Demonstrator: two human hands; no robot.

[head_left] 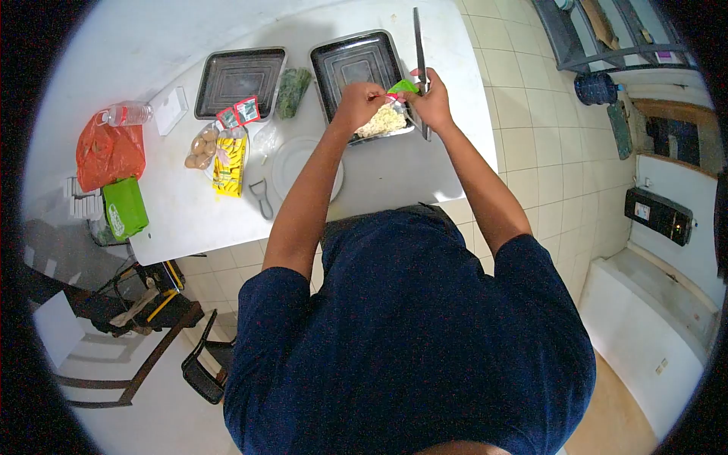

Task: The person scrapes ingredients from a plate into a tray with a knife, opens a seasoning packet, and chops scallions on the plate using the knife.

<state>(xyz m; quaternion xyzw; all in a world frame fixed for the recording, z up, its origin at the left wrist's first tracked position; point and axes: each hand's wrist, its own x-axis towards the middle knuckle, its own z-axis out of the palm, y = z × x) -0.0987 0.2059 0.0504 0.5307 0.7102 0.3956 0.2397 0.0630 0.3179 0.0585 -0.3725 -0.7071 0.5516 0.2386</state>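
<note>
Over the near part of a dark metal tray (pixel 326 57), my left hand (pixel 362 104) pinches the left side of a small green and red packet (pixel 404 87). My right hand (pixel 432 101) has its fingers closed around a long knife (pixel 420 45), its blade pointing away from me, and also touches the packet's right side. Beneath my hands, pale chopped pieces (pixel 383 121) lie in the near end of the tray. Whether the packet is torn cannot be made out.
Left of the hands are a second dark tray (pixel 239 76), a leafy green bundle (pixel 293 92), a yellow packet (pixel 229 167), a bag of eggs or round items (pixel 202 148), a white plate (pixel 288 171), a peeler (pixel 262 199), and a red plastic bag (pixel 110 152).
</note>
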